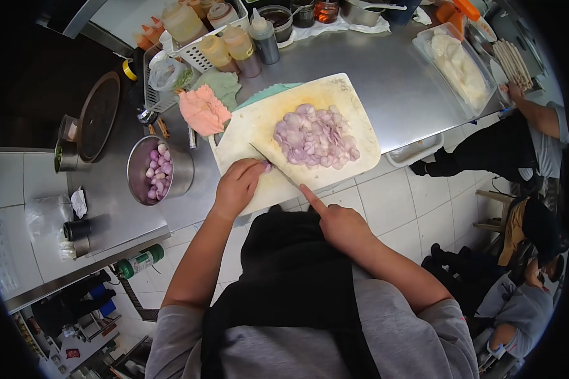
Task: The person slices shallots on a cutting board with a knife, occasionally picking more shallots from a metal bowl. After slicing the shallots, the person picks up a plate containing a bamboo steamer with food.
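Note:
My right hand (341, 224) grips a knife (275, 167), its index finger stretched along the back of the blade. The blade lies across the white cutting board (237, 142), its tip pointing up and left. Just left of the blade, my left hand (237, 183) pinches a small purple shallot (267, 167), mostly hidden under the fingers. A broad pile of sliced shallots (316, 136) covers the board's right half. Whole peeled shallots (160, 167) sit in a round metal pot (184, 174) to the left of the board.
A pink cloth (204, 110) and a green cloth (220, 87) lie behind the board's left corner. Squeeze bottles (263, 38) and a white basket (199, 58) stand at the back. A plastic tub (485, 95) rests on the right, near another person's arm (537, 117).

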Tool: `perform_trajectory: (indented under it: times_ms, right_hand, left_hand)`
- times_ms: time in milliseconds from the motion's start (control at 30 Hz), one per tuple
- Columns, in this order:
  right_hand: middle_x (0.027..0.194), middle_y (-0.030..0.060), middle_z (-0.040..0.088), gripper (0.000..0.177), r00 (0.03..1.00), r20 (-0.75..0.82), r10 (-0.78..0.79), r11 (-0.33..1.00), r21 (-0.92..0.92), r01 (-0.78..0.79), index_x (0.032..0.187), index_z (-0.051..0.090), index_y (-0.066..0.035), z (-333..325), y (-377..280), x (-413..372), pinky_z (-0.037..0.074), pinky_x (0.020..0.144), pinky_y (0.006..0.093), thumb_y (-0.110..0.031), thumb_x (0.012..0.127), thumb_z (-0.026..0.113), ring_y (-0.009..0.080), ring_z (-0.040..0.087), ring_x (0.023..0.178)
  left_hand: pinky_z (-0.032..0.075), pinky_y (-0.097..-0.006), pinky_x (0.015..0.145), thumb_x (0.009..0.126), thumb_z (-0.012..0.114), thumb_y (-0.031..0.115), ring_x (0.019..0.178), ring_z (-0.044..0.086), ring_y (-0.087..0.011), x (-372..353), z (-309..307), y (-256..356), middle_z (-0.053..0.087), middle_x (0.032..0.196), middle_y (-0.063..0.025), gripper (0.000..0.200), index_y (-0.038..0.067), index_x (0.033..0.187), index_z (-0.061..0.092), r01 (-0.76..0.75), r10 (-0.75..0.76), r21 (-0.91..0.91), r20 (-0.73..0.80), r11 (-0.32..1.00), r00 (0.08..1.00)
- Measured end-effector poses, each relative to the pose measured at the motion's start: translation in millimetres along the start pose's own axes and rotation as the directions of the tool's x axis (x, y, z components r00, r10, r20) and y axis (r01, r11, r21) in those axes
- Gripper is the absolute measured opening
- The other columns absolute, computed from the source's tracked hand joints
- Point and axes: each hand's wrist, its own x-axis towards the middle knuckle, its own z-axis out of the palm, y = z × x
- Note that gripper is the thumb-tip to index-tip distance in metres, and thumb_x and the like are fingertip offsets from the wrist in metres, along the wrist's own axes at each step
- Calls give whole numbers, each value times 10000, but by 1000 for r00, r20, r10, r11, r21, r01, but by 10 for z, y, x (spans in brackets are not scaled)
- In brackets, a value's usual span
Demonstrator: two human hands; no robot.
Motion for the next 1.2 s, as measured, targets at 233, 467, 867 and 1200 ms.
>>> perform_trajectory:
  times_ms: [233,467,867,1200]
  right_hand:
    - [797,189,671,862,997,-52,57,998,-34,-59,1634,141,-312,49,-204,-43,582,577,464,-77,911,546,333,698,646]
    - [770,165,663,867,989,-102,105,988,-100,-115,1632,151,-320,30,-330,-292,567,512,444,-81,902,555,313,685,586]
    - [743,145,648,880,974,-212,85,987,-118,-112,1628,162,-351,109,-336,-312,556,493,425,-77,895,565,287,677,565]
    - [734,134,649,873,984,-171,44,992,-109,-63,1634,152,-319,40,-356,-395,549,491,426,-73,902,559,277,665,554]
  left_hand:
    - [560,-357,828,827,706,-5,976,668,-273,67,-46,-73,687,1056,-81,224,62,1041,719,-155,161,-83,60,984,985]
    - [558,-361,849,824,683,12,997,663,-272,127,-76,-206,686,1056,-74,214,61,1029,715,-141,154,-114,109,983,982]
    - [554,-358,851,827,633,29,1030,650,-255,132,-47,-271,669,1060,-41,258,108,1061,705,-141,156,-123,124,982,980]
    - [556,-365,839,802,650,0,1009,657,-267,126,-62,-270,673,1025,-56,266,93,1044,711,-172,182,-105,90,979,979]
